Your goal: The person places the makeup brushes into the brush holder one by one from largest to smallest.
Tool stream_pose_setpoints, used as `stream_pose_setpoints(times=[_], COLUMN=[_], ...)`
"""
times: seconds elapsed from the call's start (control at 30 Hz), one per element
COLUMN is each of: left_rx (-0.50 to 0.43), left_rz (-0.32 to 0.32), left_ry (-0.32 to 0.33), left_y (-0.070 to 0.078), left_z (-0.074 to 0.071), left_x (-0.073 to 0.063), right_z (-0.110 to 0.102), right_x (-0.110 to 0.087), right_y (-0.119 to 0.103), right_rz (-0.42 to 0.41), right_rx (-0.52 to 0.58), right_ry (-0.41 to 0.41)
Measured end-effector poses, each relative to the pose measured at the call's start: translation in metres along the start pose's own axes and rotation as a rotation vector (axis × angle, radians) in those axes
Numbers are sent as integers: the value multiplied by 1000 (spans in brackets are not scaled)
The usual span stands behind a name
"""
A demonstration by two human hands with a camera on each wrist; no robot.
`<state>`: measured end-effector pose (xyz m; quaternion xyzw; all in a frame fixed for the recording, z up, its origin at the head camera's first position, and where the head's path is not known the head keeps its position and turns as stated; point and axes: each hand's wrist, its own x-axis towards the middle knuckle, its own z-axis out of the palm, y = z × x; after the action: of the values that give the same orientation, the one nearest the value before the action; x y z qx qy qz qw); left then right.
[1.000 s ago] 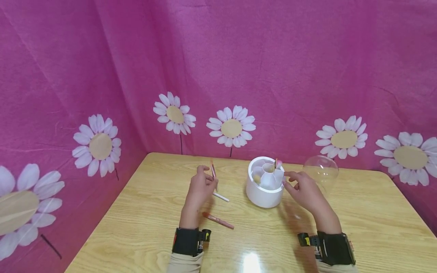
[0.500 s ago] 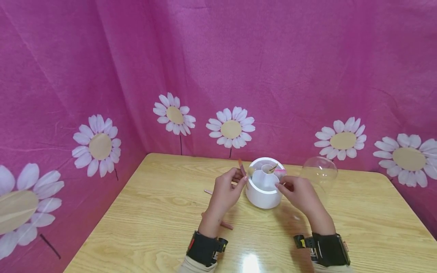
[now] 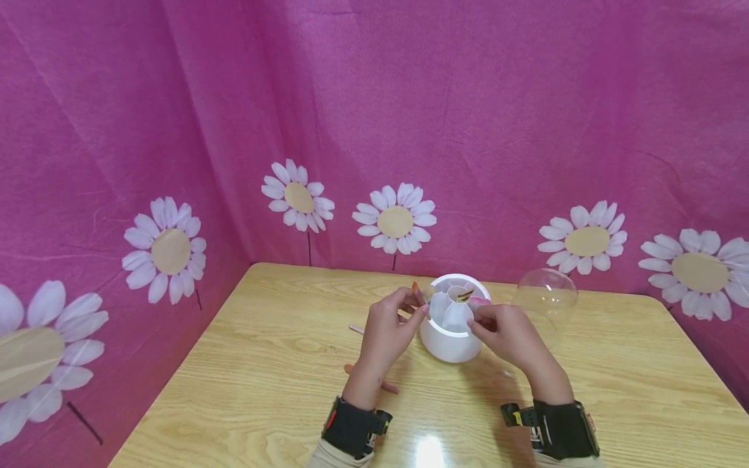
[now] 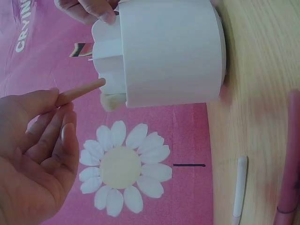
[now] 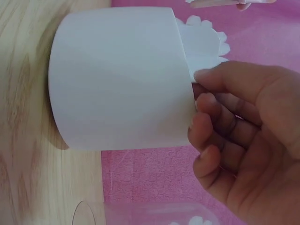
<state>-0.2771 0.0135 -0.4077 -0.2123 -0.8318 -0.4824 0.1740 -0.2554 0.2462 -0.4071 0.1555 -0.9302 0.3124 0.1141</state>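
Note:
A white round brush holder (image 3: 450, 344) stands on the table with a white divider (image 3: 456, 317) inside. My left hand (image 3: 386, 328) pinches a makeup brush (image 3: 418, 294) with orange bristles beside the holder's left rim. In the left wrist view, the handle (image 4: 82, 91) of that brush points at the divider. At the right rim, my right hand (image 3: 510, 331) pinches the divider's edge between thumb and forefinger; in the right wrist view its other fingers curl by the rim. Dark-and-gold bristles (image 3: 465, 296) and a pink brush (image 3: 481, 301) show inside the holder.
Behind my right hand stands a clear dome (image 3: 547, 296). A pink makeup brush (image 3: 389, 387) lies on the wooden table, partly hidden by my left forearm. A white-handled brush (image 4: 240, 187) lies near it. A pink curtain (image 3: 468, 130) with flowers hangs at the back.
My left hand has carried the makeup brush rightward from the table to the holder. My right hand has shifted slightly left along the rim, and the divider appears turned.

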Motion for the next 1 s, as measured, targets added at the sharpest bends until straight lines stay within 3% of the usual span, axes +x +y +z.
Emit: stream_pose_setpoints(times=[0.13, 0.5, 0.77, 1.0], left_rx=[8, 102, 201, 256], left_rz=[-10, 42, 53, 69], left_ry=[6, -3, -68, -70], left_y=[0, -3, -5, -4], left_z=[2, 9, 18, 19], left_x=[-2, -4, -5, -7], right_z=[-1, 0, 0, 2], right_x=[-1, -2, -1, -1], right_y=[0, -2, -3, -4], right_rz=[-22, -19, -70, -101], right_rx=[16, 28, 49, 78], right_ry=[-25, -47, -61, -67])
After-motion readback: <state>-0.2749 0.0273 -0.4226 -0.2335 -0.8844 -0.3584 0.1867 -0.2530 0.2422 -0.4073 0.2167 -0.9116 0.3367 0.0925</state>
